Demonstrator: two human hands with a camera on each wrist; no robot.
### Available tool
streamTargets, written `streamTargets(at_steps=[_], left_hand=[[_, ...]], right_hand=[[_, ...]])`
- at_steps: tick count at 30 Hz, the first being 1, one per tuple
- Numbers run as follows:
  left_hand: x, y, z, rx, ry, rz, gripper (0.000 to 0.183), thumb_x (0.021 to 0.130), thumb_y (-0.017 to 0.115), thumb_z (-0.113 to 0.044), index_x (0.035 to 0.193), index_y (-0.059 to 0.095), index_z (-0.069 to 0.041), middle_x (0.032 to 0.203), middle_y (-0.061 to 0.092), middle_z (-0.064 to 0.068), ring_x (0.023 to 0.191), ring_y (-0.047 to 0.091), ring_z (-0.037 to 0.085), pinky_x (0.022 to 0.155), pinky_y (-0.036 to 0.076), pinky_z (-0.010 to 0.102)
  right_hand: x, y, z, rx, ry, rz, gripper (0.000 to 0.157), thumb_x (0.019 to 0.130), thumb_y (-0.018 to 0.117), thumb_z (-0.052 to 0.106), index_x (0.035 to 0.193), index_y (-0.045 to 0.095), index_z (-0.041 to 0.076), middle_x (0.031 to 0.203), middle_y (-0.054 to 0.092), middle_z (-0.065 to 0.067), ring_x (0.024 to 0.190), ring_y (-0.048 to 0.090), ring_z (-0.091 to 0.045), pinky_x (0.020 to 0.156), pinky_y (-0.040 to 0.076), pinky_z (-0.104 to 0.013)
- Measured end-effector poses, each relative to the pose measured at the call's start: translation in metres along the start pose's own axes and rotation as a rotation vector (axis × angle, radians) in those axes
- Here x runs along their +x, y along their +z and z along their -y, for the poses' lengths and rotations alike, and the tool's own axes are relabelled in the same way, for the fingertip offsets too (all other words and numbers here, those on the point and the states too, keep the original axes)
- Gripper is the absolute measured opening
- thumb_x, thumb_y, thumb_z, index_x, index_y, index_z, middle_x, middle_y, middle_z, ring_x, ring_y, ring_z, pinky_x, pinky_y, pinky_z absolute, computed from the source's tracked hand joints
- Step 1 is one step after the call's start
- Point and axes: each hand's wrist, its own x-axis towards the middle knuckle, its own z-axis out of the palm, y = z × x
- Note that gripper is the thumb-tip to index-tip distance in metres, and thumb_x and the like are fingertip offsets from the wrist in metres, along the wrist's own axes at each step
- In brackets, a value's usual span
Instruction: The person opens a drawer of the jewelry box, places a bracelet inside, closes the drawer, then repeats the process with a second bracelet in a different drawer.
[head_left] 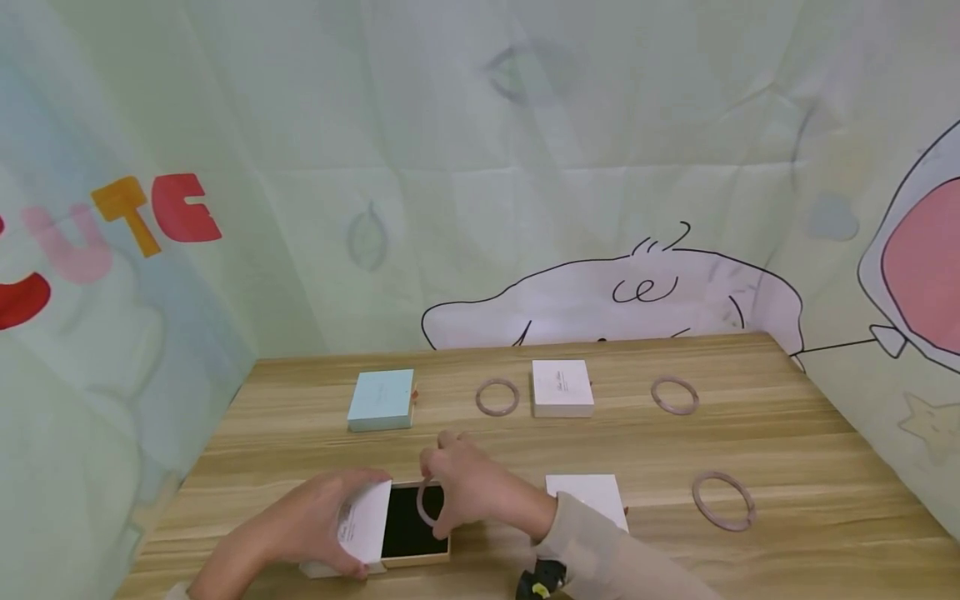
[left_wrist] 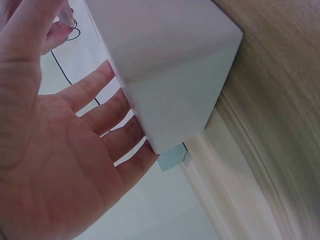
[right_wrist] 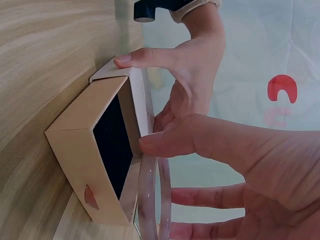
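A white sliding gift box [head_left: 365, 525] lies near the table's front, its drawer [head_left: 415, 556] pulled partway out to the right, with a dark lining inside. My left hand [head_left: 318, 517] grips the white sleeve, thumb on the near side and fingers on the far side; the left wrist view shows the fingertips along the sleeve's edge. Over the drawer, my right hand [head_left: 468, 483] pinches a pale, pinkish bangle [right_wrist: 147, 200] between thumb and fingers. In the right wrist view the bangle stands on edge beside the drawer's opening; whether it touches the drawer I cannot tell.
At the back stand a light blue box [head_left: 381, 400] and a white box [head_left: 562, 388]. Another white box [head_left: 588, 493] is partly behind the right forearm. Loose bangles lie at the back middle [head_left: 497, 397], back right [head_left: 675, 396] and front right [head_left: 723, 501]. A printed curtain [head_left: 465, 167] surrounds the table.
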Motion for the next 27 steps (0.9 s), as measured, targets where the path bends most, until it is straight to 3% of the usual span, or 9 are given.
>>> streamTargets(at_steps=[14, 22, 27], left_hand=[[-0.003, 0.002, 0.001, -0.002, 0.048, -0.037, 0.095, 0.055, 0.093, -0.054, 0.131, 0.057, -0.01, 0.111, 0.059, -0.008, 0.092, 0.053, 0.009, 0.076, 0.047, 0.029], [-0.002, 0.001, 0.001, -0.018, 0.009, -0.004, 0.097, 0.057, 0.092, -0.056, 0.134, 0.055, -0.011, 0.116, 0.057, -0.007, 0.092, 0.053, 0.011, 0.076, 0.047, 0.029], [-0.002, 0.001, 0.002, -0.014, 0.019, -0.011, 0.097, 0.057, 0.092, -0.056, 0.134, 0.055, -0.011, 0.116, 0.058, -0.007, 0.093, 0.053, 0.011, 0.077, 0.047, 0.03]], right_hand=[[0.004, 0.006, 0.009, -0.005, -0.078, -0.008, 0.053, 0.058, 0.098, 0.026, 0.1, 0.068, 0.014, 0.095, 0.055, 0.004, 0.088, 0.049, -0.01, 0.071, 0.042, -0.02], [0.008, 0.012, 0.012, -0.032, -0.122, -0.021, 0.053, 0.058, 0.099, 0.027, 0.099, 0.068, 0.014, 0.094, 0.054, 0.007, 0.087, 0.049, -0.007, 0.077, 0.042, -0.021], [0.009, 0.012, 0.014, -0.039, -0.131, -0.012, 0.053, 0.058, 0.099, 0.027, 0.1, 0.069, 0.013, 0.095, 0.056, 0.008, 0.086, 0.049, -0.006, 0.081, 0.04, -0.023]])
